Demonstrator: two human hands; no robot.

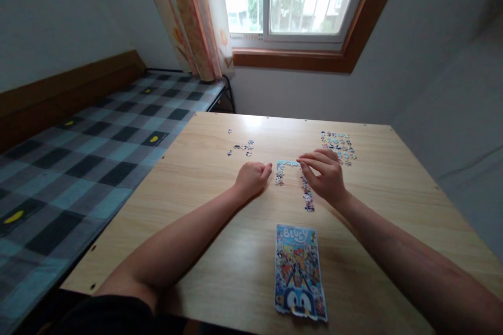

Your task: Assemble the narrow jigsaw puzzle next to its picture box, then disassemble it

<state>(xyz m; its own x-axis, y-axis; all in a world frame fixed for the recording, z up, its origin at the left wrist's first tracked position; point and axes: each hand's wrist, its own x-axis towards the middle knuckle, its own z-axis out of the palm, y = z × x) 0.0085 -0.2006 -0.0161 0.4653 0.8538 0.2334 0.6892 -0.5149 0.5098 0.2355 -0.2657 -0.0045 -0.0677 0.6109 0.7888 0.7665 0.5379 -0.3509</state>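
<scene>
A partly joined jigsaw puzzle (279,172) lies on the table, its top edge and two sides forming an upside-down U. At its upper right corner, the thumb and fingers of my right hand (325,174) pinch a small puzzle piece, mostly covered by the fingertips. My left hand (252,178) rests closed on the table just left of the puzzle; its curled fingers hide whatever may be inside. Nearer to me lies a printed picture sheet (299,272) with a blue cartoon dog and the word "Bluey".
Loose puzzle pieces (338,141) are spread behind my right hand, and a smaller group (249,147) lies at the back left of the wooden table (212,251). A bed (98,136) with a checked cover runs along the left side. Beyond the table are a curtain (196,21) and a window (304,0).
</scene>
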